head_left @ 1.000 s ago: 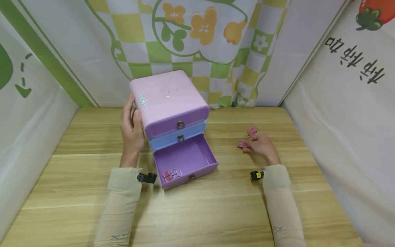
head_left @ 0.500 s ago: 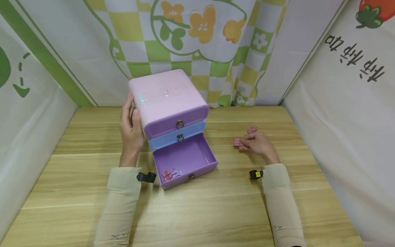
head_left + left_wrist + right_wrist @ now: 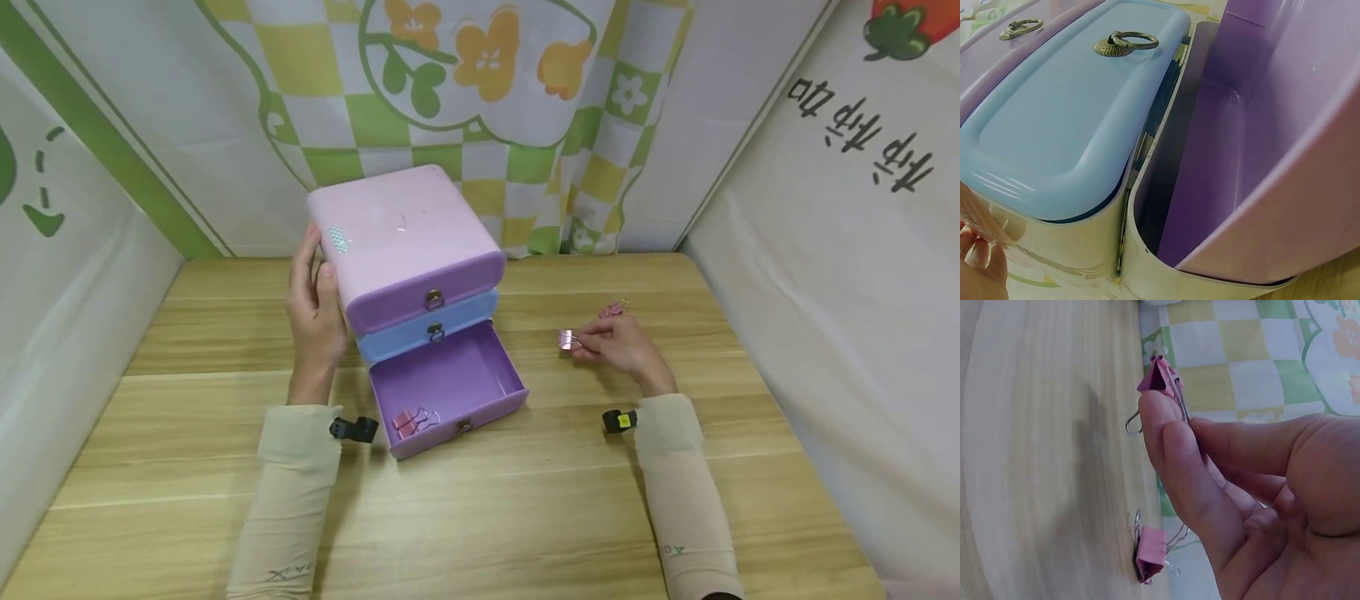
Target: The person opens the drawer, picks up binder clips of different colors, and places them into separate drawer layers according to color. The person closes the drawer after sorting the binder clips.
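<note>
A: Where are we? The drawer unit (image 3: 408,250) sits at twelve o'clock, left hand (image 3: 318,312) lying flat against its side, bottom drawer (image 3: 450,385) pulled open

B: Mid-carry, I'd judge. Right hand (image 3: 622,350) at two o'clock pinches a pink binder clip (image 3: 567,340) lifted off the table; next it needs swinging toward ten o'clock, over that drawer

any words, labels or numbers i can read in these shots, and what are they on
Right wall cloth: large dark characters, printed upside down to the head camera; not readable from here.
Left sleeve: small dark mark, looks like "XAV", unclear.
Right sleeve: small dark mark, too small to read.
Drawer box: no text, only a dotted sticker.
Pink binder clips: no print visible.
</note>
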`<action>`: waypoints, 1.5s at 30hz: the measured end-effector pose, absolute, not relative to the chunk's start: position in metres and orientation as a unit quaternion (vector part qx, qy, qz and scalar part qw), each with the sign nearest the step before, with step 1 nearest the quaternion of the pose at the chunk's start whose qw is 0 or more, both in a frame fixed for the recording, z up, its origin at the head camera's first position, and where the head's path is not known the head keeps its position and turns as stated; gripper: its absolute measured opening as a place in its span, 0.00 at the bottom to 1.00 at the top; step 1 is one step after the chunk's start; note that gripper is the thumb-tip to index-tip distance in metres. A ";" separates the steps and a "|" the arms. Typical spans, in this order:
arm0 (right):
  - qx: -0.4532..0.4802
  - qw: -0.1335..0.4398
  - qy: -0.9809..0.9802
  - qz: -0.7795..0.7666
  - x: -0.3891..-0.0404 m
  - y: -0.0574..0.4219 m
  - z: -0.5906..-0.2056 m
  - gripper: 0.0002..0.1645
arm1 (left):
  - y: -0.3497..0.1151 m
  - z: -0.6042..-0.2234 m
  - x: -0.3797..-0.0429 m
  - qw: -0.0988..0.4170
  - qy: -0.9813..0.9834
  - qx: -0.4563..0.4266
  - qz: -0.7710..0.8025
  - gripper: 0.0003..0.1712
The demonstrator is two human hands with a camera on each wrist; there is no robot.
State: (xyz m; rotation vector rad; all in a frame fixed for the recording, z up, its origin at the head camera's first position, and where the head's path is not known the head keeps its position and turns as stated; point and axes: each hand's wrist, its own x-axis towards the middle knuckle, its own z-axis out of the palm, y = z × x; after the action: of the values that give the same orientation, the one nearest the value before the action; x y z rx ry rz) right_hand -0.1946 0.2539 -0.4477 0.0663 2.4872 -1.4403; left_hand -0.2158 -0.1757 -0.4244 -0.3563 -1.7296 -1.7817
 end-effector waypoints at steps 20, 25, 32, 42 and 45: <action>-0.045 0.167 0.802 -0.572 -0.174 0.204 -0.416 0.18 | -0.176 -0.427 -0.218 0.323 -0.653 -0.147 -0.670 0.31; -0.093 0.177 0.792 -0.578 -0.165 0.184 -0.410 0.17 | -0.176 -0.426 -0.217 0.323 -0.651 -0.147 -0.671 0.31; -0.140 0.184 0.803 -0.549 -0.158 0.158 -0.408 0.15 | -0.176 -0.426 -0.217 0.322 -0.655 -0.149 -0.667 0.31; -0.190 0.189 0.828 -0.492 -0.154 0.126 -0.417 0.13 | -0.176 -0.425 -0.216 0.321 -0.656 -0.143 -0.668 0.31; -0.217 0.184 0.832 -0.477 -0.156 0.114 -0.421 0.12 | -0.176 -0.426 -0.217 0.324 -0.657 -0.146 -0.665 0.31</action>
State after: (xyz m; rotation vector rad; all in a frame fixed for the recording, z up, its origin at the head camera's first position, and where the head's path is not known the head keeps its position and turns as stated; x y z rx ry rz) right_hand -0.1560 0.1143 -0.4206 -0.6119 2.3456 -1.3436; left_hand -0.2165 -0.1760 -0.4258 -0.3822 -1.7239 -1.7441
